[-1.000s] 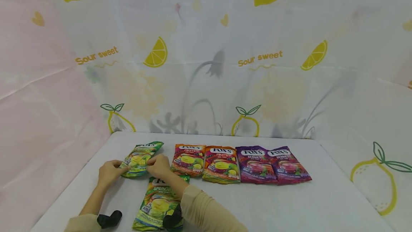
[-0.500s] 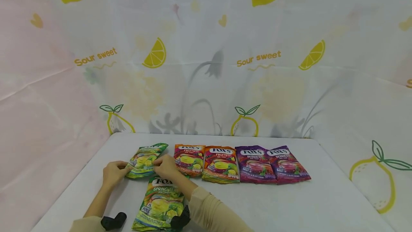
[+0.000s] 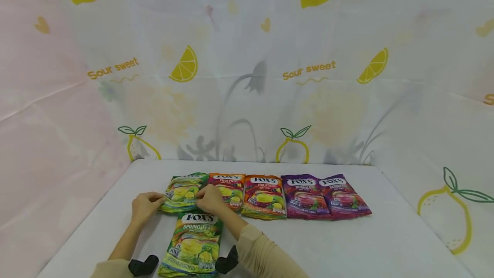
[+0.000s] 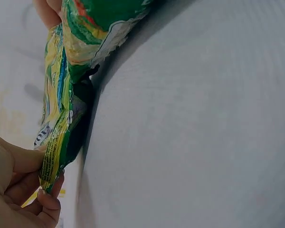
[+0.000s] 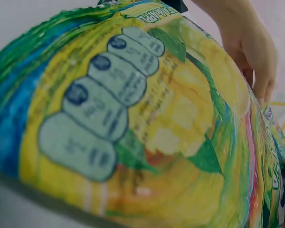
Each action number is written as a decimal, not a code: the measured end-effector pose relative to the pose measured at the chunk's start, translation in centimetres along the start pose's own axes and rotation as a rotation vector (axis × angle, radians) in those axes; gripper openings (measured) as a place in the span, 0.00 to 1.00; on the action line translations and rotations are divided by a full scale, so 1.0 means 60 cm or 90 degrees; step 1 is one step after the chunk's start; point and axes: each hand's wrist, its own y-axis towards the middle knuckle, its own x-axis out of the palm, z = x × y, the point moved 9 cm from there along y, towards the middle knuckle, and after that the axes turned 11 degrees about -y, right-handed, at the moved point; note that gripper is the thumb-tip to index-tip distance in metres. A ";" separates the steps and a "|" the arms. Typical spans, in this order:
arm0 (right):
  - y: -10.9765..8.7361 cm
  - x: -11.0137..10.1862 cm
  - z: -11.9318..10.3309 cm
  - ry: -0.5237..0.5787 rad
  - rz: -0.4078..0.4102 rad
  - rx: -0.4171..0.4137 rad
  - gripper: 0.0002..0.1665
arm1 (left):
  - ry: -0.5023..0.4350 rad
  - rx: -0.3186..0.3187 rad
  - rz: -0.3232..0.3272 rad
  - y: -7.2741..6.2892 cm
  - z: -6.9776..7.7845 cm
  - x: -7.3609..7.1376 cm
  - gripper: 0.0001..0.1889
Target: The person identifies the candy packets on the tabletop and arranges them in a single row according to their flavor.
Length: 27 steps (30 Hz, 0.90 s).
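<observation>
A green and yellow candy bag [image 3: 180,193] lies at the left end of the back row. My left hand [image 3: 146,206] pinches its lower left corner between thumb and fingers; in the left wrist view that corner of the bag [image 4: 54,156] is lifted off the tabletop. At the bag's right edge, my right hand [image 3: 211,200] grips the side with its fingertips. A second green bag, marked Spring Tea [image 3: 193,243], lies flat just in front, between the two forearms. It fills most of the right wrist view, its printed front [image 5: 180,118] large and close.
To the right along the row lie two orange Fruits bags [image 3: 264,196], the left one partly covered by my right hand. Two purple Berries bags [image 3: 306,198] follow, overlapping at their edges. The white table [image 3: 328,248] meets a lemon-print cloth [image 3: 239,110] behind.
Both hands have moved right, carrying the back green bag up against the orange Fruits bag and turning it a little straighter. The other bags have stayed put.
</observation>
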 end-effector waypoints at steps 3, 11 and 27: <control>-0.003 -0.007 0.007 -0.006 0.000 0.019 0.12 | -0.003 0.010 0.001 0.000 0.007 0.006 0.09; -0.009 -0.012 0.024 -0.008 0.002 0.045 0.12 | -0.019 0.001 -0.001 0.001 0.011 0.020 0.08; -0.022 -0.016 0.045 0.042 0.033 0.121 0.05 | -0.022 -0.028 -0.019 -0.004 0.004 0.024 0.11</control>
